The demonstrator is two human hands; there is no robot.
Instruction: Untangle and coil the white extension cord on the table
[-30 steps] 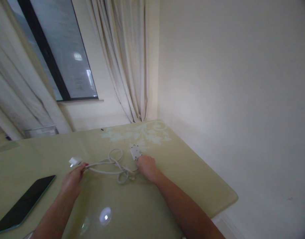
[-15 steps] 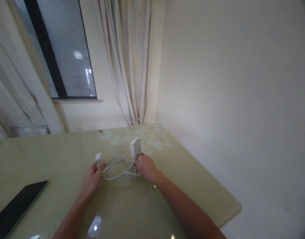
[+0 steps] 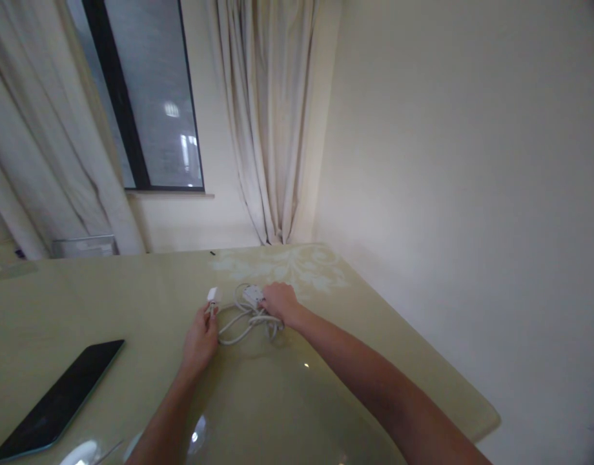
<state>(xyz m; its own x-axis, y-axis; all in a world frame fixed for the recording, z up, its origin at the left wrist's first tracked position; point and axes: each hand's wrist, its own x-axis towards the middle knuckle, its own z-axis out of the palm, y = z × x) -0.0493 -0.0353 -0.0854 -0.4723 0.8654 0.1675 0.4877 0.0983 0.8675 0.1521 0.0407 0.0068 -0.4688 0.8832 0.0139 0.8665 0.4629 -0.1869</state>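
Note:
A white cable (image 3: 239, 323) lies in loose loops on the glossy yellow-green table (image 3: 326, 361). My left hand (image 3: 200, 336) is closed on the cable just behind its white plug (image 3: 213, 296). On the far side of the loops, the fingers of my right hand (image 3: 279, 302) are curled over the white socket block (image 3: 252, 295), which lies flat on the table. The two hands are close together, with the bunched cable between them.
A dark tablet (image 3: 59, 399) lies flat at the near left of the table. Pale curtains (image 3: 272, 129) hang in the corner beside a dark window (image 3: 146, 103). A plain wall runs along the table's right edge (image 3: 423, 349). A clear box (image 3: 84, 245) stands beyond the table's far-left edge.
My left hand has carried the plug to the right, towards my right hand, bunching the cable. The socket block, tipped up half a second ago, now lies flat under my right hand.

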